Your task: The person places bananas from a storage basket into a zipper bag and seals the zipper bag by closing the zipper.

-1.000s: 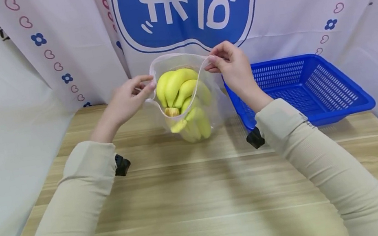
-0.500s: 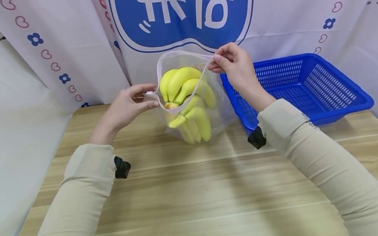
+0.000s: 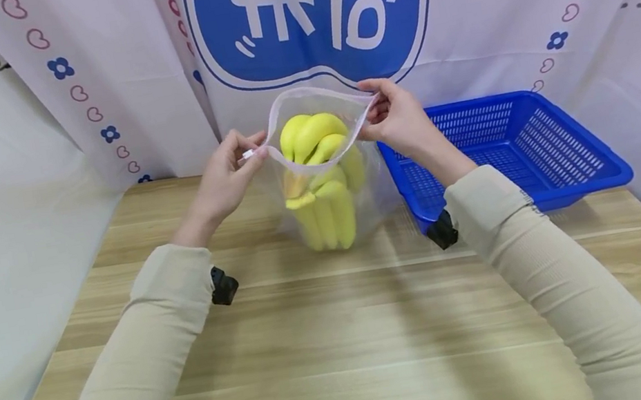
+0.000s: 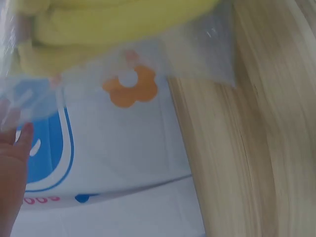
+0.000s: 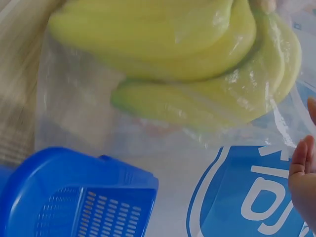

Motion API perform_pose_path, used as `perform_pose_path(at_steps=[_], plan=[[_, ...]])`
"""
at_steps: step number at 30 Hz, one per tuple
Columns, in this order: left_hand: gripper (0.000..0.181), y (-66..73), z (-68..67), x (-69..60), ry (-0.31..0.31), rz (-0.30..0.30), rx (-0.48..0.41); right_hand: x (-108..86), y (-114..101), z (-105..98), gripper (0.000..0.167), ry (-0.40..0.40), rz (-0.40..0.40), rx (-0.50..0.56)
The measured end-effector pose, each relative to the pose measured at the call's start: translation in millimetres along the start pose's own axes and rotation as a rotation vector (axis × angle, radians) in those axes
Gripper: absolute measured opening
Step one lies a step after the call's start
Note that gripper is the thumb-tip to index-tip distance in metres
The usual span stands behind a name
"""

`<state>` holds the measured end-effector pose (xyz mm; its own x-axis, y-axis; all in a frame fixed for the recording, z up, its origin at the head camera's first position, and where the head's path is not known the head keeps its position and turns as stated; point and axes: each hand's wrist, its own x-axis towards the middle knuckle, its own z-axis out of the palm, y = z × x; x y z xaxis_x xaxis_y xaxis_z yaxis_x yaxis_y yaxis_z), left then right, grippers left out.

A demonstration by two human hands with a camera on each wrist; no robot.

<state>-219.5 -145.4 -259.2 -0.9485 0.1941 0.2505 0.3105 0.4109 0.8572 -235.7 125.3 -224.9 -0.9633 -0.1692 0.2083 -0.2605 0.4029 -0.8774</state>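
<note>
Two hands (image 3: 222, 180) (image 3: 400, 120), bag (image 3: 370, 185) of bananas (image 3: 326, 216), white-lettered emblem (image 3: 322, 21)

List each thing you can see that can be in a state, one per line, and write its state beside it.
Clear bag: upright, mouth open
Bananas: unpeeled, inside the bag
Left hand: pinching one end of the bag's mouth
Right hand: pinching the opposite end
White slider: at the left hand's end of the mouth
Blue basket: upright on the table
Sleeves: cuffs turned back
</note>
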Motion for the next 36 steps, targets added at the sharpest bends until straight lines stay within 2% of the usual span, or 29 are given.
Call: perform_pose_path(at_steps=[4, 9, 18, 23, 30, 36], plan=[[0.016, 3.7, 5.2, -1.0, 0.066, 0.023, -0.023, 0.2, 1.4, 0.6, 0.07, -0.047, 0.006, -0.16], [0.016, 5.3, 7.8, -0.9, 0.12, 0.031, 0.011, 1.5, 2.3, 2.3, 0.061, -0.076, 0.022, -0.248], [0.018, 8.7, 10.2, -0.7, 0.166, 0.043, -0.009, 3.7, 4.1, 7.1, 0.049, -0.094, 0.08, -0.249], [0.02, 9.2, 13.5, 0.4, 0.174, 0.041, -0.023, 2.5, 5.1, 8.4, 0.05, -0.117, 0.089, -0.242], [0.02, 7.5, 15.2, 1.4, 0.202, 0.055, -0.09, 3.1, 6.5, 9.2, 0.052, -0.115, 0.132, -0.24], [0.024, 7.6, 16.9, 1.8, 0.223, 0.045, -0.085, 4.0, 10.2, 6.6, 0.055, -0.093, 0.096, -0.312]])
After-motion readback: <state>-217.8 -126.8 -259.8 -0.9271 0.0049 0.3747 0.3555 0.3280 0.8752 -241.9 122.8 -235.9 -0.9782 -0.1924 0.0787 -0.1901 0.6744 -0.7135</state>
